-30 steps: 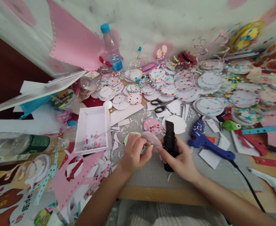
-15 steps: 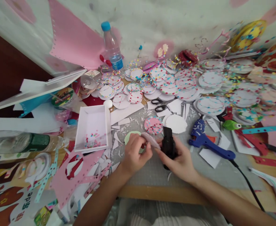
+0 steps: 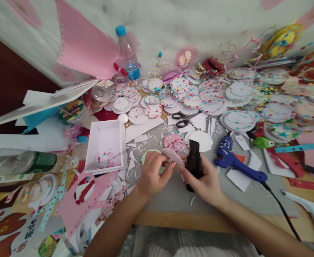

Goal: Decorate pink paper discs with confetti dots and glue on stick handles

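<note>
Between my hands is a pale pink paper disc, tilted, its edge pinched by the fingers of my left hand. My right hand is wrapped round a black tool, and its thumb touches the near side of the disc. A pale green disc lies partly hidden behind my left hand. Just beyond the held disc rest a pink disc with beaded strings and a stack of white discs.
Many decorated discs are piled along the back. A blue glue gun with a black cord lies to the right, scissors behind. On the left stand a white box, a water bottle and paper scraps.
The black tool and my right hand have shifted slightly to the right. The held disc has also moved a little rightward, still between my hands.
</note>
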`<action>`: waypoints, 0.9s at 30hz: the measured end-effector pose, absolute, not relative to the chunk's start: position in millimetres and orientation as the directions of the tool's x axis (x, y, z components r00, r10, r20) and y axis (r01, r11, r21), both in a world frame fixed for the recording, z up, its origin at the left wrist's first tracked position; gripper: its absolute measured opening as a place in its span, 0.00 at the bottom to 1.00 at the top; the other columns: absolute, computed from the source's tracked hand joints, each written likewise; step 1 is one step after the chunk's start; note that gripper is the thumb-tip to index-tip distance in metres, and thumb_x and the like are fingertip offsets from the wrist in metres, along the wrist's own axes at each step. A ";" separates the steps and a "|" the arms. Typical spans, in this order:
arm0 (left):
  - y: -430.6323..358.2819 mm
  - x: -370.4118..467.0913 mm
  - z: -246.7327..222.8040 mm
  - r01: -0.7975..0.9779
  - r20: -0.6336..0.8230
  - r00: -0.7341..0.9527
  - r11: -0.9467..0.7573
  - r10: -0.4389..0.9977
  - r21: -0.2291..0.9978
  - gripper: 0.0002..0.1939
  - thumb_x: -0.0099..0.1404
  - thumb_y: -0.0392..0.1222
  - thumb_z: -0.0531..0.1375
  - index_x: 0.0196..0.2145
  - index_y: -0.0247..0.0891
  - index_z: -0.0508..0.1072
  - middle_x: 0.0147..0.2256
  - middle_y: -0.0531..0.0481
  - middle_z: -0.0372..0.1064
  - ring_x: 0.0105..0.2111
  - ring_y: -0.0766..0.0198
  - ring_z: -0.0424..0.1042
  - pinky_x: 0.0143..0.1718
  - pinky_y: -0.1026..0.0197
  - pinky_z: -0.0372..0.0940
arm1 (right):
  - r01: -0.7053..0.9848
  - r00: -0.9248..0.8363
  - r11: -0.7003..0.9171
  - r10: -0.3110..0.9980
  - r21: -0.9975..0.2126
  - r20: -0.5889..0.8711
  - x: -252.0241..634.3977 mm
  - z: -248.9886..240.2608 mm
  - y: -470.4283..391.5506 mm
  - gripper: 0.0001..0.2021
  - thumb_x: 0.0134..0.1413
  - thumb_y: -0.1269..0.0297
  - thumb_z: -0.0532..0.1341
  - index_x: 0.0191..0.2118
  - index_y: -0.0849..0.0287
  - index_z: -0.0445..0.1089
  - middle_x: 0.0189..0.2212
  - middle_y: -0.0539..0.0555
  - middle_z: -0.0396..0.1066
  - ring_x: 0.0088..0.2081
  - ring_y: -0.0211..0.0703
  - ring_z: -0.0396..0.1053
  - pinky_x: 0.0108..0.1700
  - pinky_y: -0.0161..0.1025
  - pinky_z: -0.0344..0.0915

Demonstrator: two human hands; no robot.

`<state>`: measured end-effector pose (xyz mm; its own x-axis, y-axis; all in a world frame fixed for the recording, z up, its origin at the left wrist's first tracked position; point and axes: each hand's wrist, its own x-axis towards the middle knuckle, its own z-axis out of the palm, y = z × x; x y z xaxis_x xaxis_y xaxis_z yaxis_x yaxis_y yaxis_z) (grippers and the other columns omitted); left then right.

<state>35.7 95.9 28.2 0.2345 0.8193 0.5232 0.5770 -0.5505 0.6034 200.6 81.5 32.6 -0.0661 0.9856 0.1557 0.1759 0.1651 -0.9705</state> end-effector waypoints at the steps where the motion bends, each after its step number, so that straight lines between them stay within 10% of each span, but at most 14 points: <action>1: 95.8 36.1 27.9 0.586 0.517 0.237 -0.546 0.822 0.599 0.04 0.64 0.35 0.58 0.34 0.39 0.63 0.26 0.52 0.62 0.30 0.63 0.63 0.35 0.58 0.60 | 0.186 -0.065 0.174 0.984 -0.967 0.164 200.8 32.4 81.8 0.09 0.54 0.67 0.63 0.41 0.53 0.67 0.30 0.47 0.70 0.27 0.35 0.65 0.29 0.32 0.63; 27: 100.6 33.7 29.8 0.611 0.635 0.389 -0.703 0.667 0.364 0.06 0.63 0.33 0.52 0.31 0.40 0.57 0.24 0.52 0.55 0.27 0.61 0.58 0.28 0.59 0.57 | 0.262 -0.045 0.135 0.991 -0.956 0.128 198.1 33.8 73.8 0.07 0.51 0.63 0.64 0.33 0.56 0.65 0.23 0.46 0.64 0.23 0.35 0.60 0.24 0.32 0.60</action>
